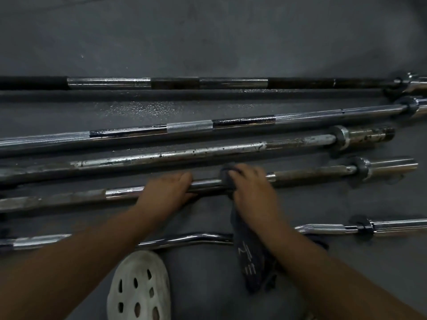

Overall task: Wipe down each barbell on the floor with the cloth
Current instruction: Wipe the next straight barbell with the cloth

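Cloth [247, 250] (dark) wraps barbell [312, 174] under right hand [251, 192]; left hand [165, 189] seemingly grips.

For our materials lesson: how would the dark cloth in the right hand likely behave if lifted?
Probably floppy: the cloth trails limply from the right hand working on the barbell. Likely light, as its tail lies in loose folds. Unlikely to roll.

head view, close, facing down at floor [208, 42]
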A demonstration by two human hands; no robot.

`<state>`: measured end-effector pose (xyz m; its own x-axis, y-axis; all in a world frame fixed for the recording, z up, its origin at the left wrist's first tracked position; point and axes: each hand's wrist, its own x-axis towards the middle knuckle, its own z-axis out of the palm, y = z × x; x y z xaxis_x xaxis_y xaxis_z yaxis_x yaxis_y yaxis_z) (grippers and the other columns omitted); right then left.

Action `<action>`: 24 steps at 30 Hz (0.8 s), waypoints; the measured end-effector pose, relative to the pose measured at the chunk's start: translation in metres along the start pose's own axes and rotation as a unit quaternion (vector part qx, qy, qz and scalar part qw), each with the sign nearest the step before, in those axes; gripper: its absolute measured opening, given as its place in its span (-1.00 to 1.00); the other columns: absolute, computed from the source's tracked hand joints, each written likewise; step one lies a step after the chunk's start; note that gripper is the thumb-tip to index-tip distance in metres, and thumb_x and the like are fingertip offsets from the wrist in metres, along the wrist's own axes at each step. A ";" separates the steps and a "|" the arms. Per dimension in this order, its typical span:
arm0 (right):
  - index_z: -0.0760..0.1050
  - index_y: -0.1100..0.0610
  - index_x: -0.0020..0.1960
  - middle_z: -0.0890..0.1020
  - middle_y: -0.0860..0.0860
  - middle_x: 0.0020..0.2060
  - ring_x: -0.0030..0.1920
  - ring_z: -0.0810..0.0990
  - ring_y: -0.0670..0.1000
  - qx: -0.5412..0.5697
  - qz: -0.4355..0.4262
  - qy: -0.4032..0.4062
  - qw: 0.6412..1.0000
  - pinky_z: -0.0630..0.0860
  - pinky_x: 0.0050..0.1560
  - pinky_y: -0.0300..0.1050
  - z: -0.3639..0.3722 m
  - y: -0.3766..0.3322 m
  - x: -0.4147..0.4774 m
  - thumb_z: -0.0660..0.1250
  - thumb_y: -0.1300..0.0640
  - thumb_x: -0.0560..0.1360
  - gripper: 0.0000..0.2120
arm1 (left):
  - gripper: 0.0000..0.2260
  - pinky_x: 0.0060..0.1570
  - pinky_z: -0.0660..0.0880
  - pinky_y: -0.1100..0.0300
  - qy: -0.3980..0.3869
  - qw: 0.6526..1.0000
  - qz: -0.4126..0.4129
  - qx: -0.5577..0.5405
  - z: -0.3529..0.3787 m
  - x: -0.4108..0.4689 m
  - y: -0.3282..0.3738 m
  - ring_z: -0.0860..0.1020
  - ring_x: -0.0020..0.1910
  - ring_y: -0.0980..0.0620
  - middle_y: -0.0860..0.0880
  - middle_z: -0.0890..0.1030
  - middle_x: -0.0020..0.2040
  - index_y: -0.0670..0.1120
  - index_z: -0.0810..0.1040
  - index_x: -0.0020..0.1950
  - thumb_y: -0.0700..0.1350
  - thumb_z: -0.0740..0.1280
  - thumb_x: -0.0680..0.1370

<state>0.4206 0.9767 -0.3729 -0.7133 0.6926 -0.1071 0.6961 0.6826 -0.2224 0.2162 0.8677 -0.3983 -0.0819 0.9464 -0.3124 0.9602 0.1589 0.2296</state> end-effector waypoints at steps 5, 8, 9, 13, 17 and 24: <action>0.54 0.01 0.23 0.48 0.00 0.31 0.15 0.40 0.19 0.015 0.157 0.015 0.987 0.49 0.10 0.02 0.004 -0.025 -0.011 0.35 0.25 0.36 -0.55 | -0.58 -0.11 0.45 0.14 -0.237 0.967 0.009 -0.094 -0.021 0.033 -0.016 0.58 0.00 -0.07 -0.09 0.62 0.06 -0.01 0.47 0.13 0.31 0.29 0.51; 0.48 -0.05 0.28 0.45 -0.01 0.34 0.18 0.45 0.17 0.013 -0.025 -0.032 0.999 0.55 0.04 -0.01 0.010 -0.044 -0.008 0.37 0.22 0.38 -0.51 | -0.57 -0.15 0.39 0.11 -0.148 0.989 0.013 -0.009 -0.021 0.020 -0.007 0.58 0.05 -0.11 -0.07 0.60 0.08 -0.01 0.44 0.13 0.32 0.25 0.52; 0.49 -0.02 0.28 0.46 0.00 0.34 0.18 0.46 0.16 0.016 -0.021 -0.027 0.999 0.57 0.06 0.01 0.005 -0.024 -0.005 0.38 0.25 0.36 -0.50 | -0.58 -0.16 0.39 0.09 -0.093 0.995 0.009 0.029 -0.018 0.009 -0.001 0.58 0.06 -0.12 -0.07 0.60 0.09 -0.01 0.41 0.12 0.32 0.21 0.54; 0.50 0.07 0.31 0.45 0.05 0.35 0.15 0.41 0.23 -0.003 0.207 0.012 0.978 0.51 0.16 0.10 -0.012 0.034 -0.020 0.32 0.34 0.35 -0.46 | -0.53 -0.12 0.41 0.11 -0.181 0.982 -0.008 -0.054 -0.017 0.025 -0.005 0.58 0.03 -0.13 -0.12 0.61 0.08 -0.06 0.46 0.12 0.33 0.24 0.53; 0.45 -0.01 0.32 0.44 0.03 0.33 0.10 0.45 0.21 -0.014 0.009 -0.050 0.999 0.54 0.02 0.04 0.004 -0.046 -0.023 0.23 0.21 0.41 -0.51 | -0.55 -0.12 0.42 0.15 -0.193 0.980 -0.008 -0.041 -0.023 0.021 -0.006 0.59 0.04 -0.09 -0.07 0.62 0.08 0.00 0.49 0.12 0.32 0.35 0.46; 0.44 0.04 0.34 0.44 0.06 0.34 0.12 0.44 0.24 -0.079 0.177 -0.046 0.980 0.50 0.06 0.07 -0.009 0.005 -0.018 0.32 0.21 0.36 -0.46 | -0.53 -0.03 0.52 0.13 -0.234 0.968 -0.026 -0.085 -0.017 0.035 -0.009 0.59 0.02 -0.08 -0.06 0.63 0.06 -0.02 0.56 0.12 0.31 0.38 0.43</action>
<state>0.4373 0.9695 -0.3633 -0.4236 0.8736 -0.2393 0.9001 0.4358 -0.0026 0.1997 0.9039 -0.3952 0.0402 0.7107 -0.7024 0.8967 0.2845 0.3391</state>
